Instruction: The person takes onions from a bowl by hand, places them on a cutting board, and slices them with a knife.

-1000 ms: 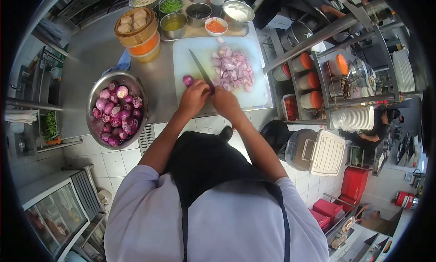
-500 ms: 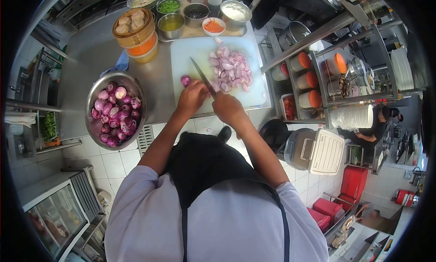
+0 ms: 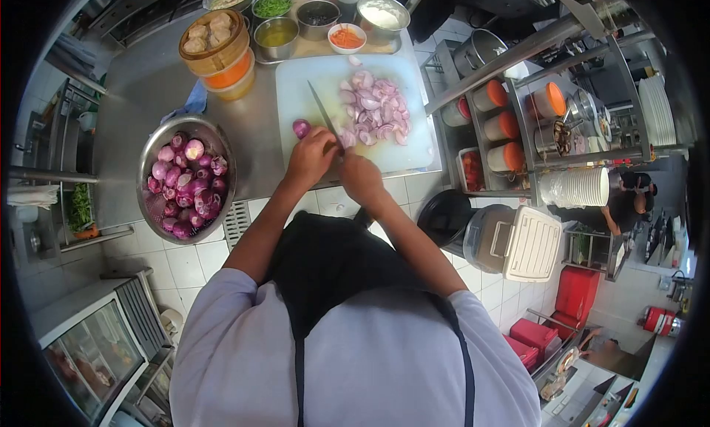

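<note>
My right hand [image 3: 361, 177] is closed round the handle of a knife [image 3: 323, 112], whose blade points up and left over the white cutting board [image 3: 299, 83]. Close beside the blade, my left hand [image 3: 313, 155] has its fingers bent together on the board; whatever they hold is mostly hidden. A small purple onion piece [image 3: 301, 128] lies just above and left of those fingers. Cut onion pieces [image 3: 376, 109] are heaped on the right half of the board. To the left, a metal colander [image 3: 151, 211] holds several peeled red onions [image 3: 194, 181].
A bamboo steamer [image 3: 214, 44] with dumplings stands behind the colander. Bowls of green herbs [image 3: 272, 6], shredded carrot [image 3: 347, 37] and white powder [image 3: 383, 15] line the back. Lidded containers [image 3: 503, 135] fill the right rack. Another person [image 3: 630, 209] is at far right.
My right hand has moved slightly left and down with the knife, bringing the blade closer to my left hand. My left hand stays at nearly the same spot.
</note>
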Demonstrator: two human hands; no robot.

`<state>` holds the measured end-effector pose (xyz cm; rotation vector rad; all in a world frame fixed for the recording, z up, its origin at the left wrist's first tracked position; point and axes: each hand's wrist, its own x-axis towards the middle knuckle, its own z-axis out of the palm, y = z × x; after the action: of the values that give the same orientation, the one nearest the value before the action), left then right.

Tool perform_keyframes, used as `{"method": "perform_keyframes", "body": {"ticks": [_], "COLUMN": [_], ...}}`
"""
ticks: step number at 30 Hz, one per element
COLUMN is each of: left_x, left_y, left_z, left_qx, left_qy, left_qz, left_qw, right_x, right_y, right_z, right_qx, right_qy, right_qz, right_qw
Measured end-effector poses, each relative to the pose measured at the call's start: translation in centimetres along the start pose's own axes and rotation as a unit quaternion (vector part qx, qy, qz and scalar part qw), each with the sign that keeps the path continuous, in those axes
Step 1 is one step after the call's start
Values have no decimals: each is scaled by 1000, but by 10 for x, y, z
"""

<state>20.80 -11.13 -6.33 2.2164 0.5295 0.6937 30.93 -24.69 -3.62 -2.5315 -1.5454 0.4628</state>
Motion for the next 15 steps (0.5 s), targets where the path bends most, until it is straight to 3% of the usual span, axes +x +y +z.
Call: {"method": "perform_keyframes", "body": {"ticks": [2, 8, 15], "left_x": [5, 2, -1], "left_y": [-2, 10, 11], "left_z": [1, -5, -1], "left_qx": [4, 14, 8], "left_qy": [9, 8, 10], "left_qz": [7, 5, -24], "left_qw": [1000, 1000, 1000], "right_x": [3, 9, -13], "right_y": [-8, 14, 9], "right_z": [-9, -15, -42], "right_qx": [93, 54, 141], "right_qy": [27, 100, 119], "right_qz": [66, -13, 28], "right_qw": [993, 993, 982]}}
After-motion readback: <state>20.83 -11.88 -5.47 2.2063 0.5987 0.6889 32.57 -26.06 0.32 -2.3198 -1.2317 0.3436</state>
